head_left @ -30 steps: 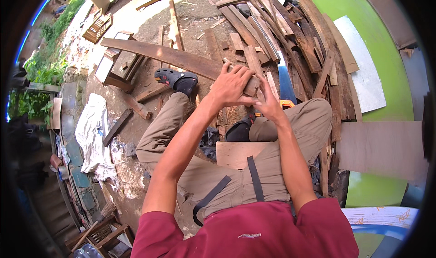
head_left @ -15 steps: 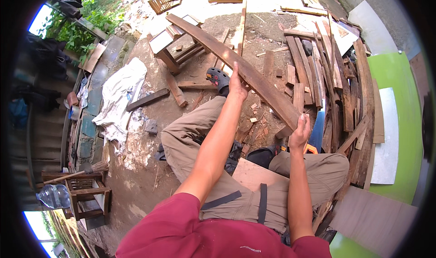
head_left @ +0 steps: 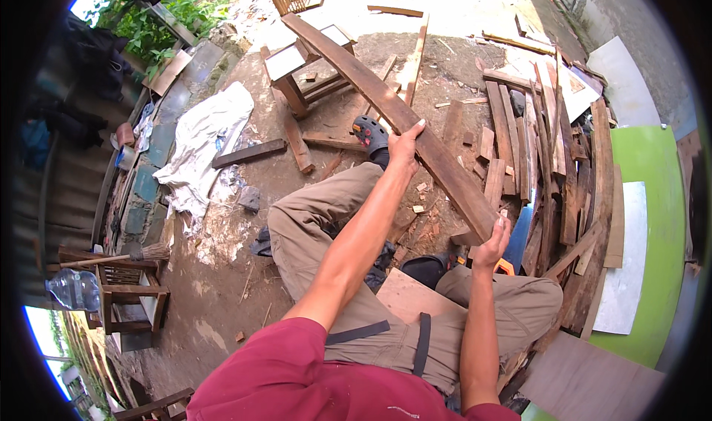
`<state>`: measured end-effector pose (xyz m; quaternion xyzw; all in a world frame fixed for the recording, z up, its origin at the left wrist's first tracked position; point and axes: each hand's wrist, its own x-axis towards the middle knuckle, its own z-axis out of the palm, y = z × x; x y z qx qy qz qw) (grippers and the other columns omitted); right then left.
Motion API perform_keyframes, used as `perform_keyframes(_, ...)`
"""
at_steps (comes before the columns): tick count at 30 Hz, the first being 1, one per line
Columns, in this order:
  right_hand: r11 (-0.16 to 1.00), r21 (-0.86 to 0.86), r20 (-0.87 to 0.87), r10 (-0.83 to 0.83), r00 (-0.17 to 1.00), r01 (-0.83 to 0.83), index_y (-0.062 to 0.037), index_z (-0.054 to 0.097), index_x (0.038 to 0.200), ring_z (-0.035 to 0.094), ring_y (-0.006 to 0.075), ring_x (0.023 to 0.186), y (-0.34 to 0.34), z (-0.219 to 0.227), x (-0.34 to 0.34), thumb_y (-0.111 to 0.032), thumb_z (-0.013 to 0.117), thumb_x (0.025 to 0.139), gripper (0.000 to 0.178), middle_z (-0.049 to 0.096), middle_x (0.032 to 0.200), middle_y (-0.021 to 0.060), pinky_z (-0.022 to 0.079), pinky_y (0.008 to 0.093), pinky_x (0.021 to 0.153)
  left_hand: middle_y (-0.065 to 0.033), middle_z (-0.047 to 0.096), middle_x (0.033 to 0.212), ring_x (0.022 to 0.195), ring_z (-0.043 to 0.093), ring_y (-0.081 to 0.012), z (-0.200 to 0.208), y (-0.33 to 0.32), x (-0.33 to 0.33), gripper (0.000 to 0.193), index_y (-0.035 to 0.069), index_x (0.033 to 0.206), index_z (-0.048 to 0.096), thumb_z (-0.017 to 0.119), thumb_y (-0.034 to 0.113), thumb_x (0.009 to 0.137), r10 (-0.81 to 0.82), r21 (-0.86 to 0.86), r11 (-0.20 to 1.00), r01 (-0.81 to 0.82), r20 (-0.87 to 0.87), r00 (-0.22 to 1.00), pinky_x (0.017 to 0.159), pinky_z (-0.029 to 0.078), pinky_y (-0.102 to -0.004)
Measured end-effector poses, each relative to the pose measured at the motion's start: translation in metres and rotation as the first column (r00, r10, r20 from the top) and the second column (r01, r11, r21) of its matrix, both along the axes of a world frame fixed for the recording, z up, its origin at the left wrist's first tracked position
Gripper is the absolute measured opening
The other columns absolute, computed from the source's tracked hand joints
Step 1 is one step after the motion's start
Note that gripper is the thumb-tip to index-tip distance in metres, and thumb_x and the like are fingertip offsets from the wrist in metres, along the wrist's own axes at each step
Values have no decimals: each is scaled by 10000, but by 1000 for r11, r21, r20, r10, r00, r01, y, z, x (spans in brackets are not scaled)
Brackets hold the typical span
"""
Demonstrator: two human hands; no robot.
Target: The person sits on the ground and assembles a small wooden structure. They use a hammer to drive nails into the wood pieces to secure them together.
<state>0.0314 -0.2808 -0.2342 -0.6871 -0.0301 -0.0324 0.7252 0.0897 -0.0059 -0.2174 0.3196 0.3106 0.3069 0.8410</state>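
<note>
A long dark-brown wooden plank [head_left: 371, 87] slants through the air in front of me, its far end up to the left and its near end down to the right. Partway along the plank, my left hand [head_left: 404, 145] is closed round its lower left edge, with the thumb on the upper face. At the near end my right hand [head_left: 491, 244] grips the plank's corner, fingers pointing up. Beside my right wrist is the orange handle [head_left: 504, 267] of a saw, its blue blade [head_left: 522, 224] standing against the wood pile. A flat piece of plywood [head_left: 417, 296] rests between my legs.
Stacked boards [head_left: 571, 176] lie to my right, beside a green panel [head_left: 645, 235]. Ahead stands a small wooden table frame [head_left: 295, 98]. On the left are a white cloth [head_left: 208, 139], a wooden stool [head_left: 133, 302] and a clear plastic bottle [head_left: 74, 289]. Offcuts litter the ground.
The view has shifted slightly. My left hand's thumb now lies across the plank's face instead of pointing up. The near end of the plank and my right hand sit a little lower.
</note>
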Motion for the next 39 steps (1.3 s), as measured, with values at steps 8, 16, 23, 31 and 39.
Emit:
perform_keyframes(8, 996, -73, 11, 43, 999, -42, 13, 575, 1100, 470, 132, 887, 2, -5, -5, -237, 436, 1081, 286, 529, 923, 33, 398, 299, 831, -110, 678, 1071, 938, 700, -268, -11, 9, -10, 546, 27, 1284, 494, 825, 58, 851, -37, -32, 999, 37, 6, 999, 816, 594, -449)
perform_keyframes(16, 996, -78, -15, 43, 999, -45, 7, 596, 1137, 478, 133, 869, 7, 8, 5, -309, 477, 1087, 341, 522, 894, 15, 405, 293, 819, -168, 634, 1301, 1114, 658, -288, -26, 27, -18, 684, -44, 1381, 474, 825, 291, 899, -165, 149, 969, 199, -216, 962, 958, 540, -448)
perform_keyframes(23, 985, -118, -65, 115, 991, -122, 11, 592, 1261, 555, 180, 1077, -6, 9, 19, -375, 425, 1105, 449, 619, 1111, 103, 419, 319, 991, -259, 450, 1535, 1482, 380, -372, 53, -53, -51, 876, -1, 1543, 363, 787, 409, 895, -47, 896, -92, 435, -440, 897, 1249, 227, -533)
perform_keyframes(31, 917, 115, 5, 383, 924, -381, 15, 279, 1596, 344, 291, 1502, -50, -19, 15, -192, 432, 940, 705, 373, 1591, 193, 244, 426, 1254, -82, 506, 1511, 1487, 398, -301, 61, -94, -45, 944, 218, 1559, 434, 839, 546, 772, -240, 577, -740, 345, -705, 667, 1232, 177, -696)
perform_keyframes(39, 908, -314, 81, 315, 946, -276, 4, 364, 1487, 600, 279, 1288, -44, -42, 24, -166, 843, 885, 788, 570, 1398, 175, 487, 392, 1093, -117, 575, 1433, 1430, 465, -306, 67, -113, -18, 857, 157, 1489, 527, 874, 429, 754, -302, 604, -713, 358, -724, 620, 1224, 206, -673)
